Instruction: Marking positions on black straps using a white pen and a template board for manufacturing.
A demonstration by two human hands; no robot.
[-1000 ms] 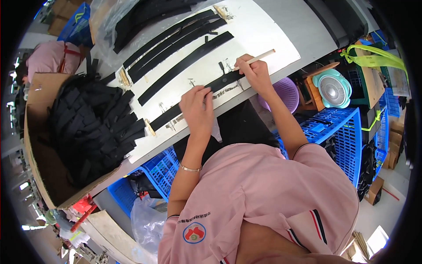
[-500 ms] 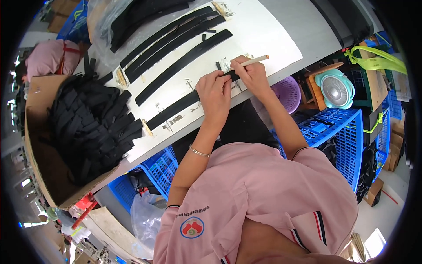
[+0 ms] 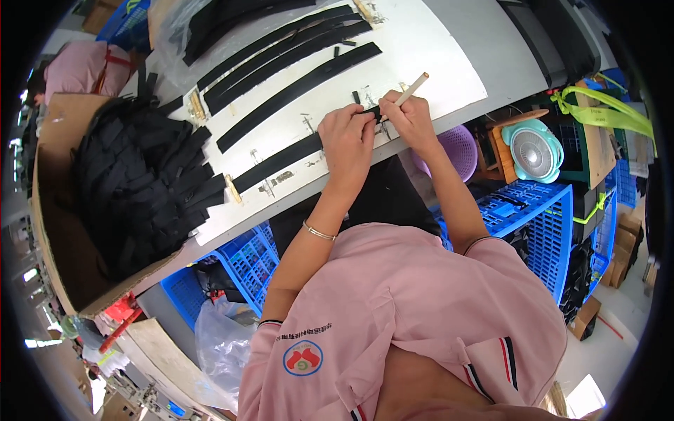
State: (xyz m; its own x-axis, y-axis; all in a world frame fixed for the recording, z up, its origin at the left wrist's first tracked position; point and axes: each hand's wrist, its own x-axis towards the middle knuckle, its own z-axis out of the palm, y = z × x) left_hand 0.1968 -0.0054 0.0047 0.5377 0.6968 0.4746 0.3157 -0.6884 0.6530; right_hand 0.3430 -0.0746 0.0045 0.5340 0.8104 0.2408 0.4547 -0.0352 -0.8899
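Note:
A long black fabric strip [image 3: 281,163] lies along the near edge of the white board [image 3: 439,59]. My left hand [image 3: 347,144] is on its right part, fingers bent and pressed together around the strip near its end. Just to the right, my right hand [image 3: 411,123] grips a pale pencil [image 3: 418,84]. The pencil slants up and to the right, and its lower end is down by the end of the strip. A small black piece [image 3: 356,97] lies just beyond my left fingers. Farther back, another black strip [image 3: 298,98] lies flat.
At left, a cardboard box [image 3: 53,203] holds a heap of black strips. Several more strips and a clear plastic bag [image 3: 168,59] lie at the back. Blue crates [image 3: 554,217], a purple basket [image 3: 460,151] and a teal fan [image 3: 533,149] stand below the table at right.
The pencil has tipped from nearly flat to steeper, its lower end brought down toward the strip's end. My right hand has turned with it; my left hand stays on the strip.

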